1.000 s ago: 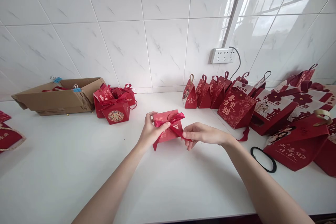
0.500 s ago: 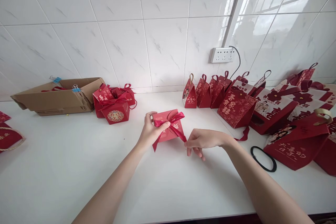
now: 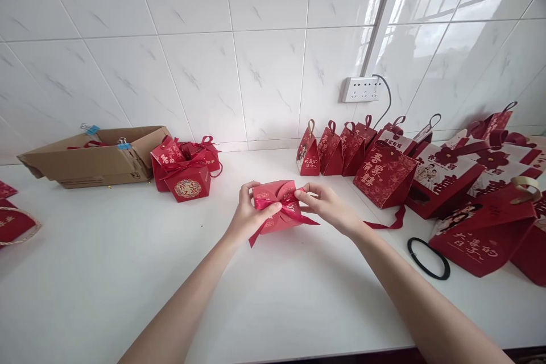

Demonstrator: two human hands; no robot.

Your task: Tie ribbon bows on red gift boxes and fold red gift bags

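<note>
A red gift box (image 3: 277, 224) with curved overlapping top flaps sits in front of me on the white table. Across its top runs a dark red satin ribbon (image 3: 290, 211), tied in a bow whose tails hang to the lower left and right. My left hand (image 3: 249, 217) grips the box's left side, its thumb pressing on the bow's knot. At the upper right of the box, my right hand (image 3: 322, 203) pinches the bow's right loop between thumb and fingers.
A cardboard box (image 3: 98, 165) with binder clips stands back left, beside several red gift boxes (image 3: 190, 185). On the right are many red gift boxes (image 3: 384, 176), a loose ribbon (image 3: 394, 220) and a black ring (image 3: 429, 259). A power strip (image 3: 362, 90) is on the tiled wall.
My right hand has moved up from the ribbon's right tail to the bow's right loop. The tail now points right. My left hand keeps its hold, and the box has shifted slightly.
</note>
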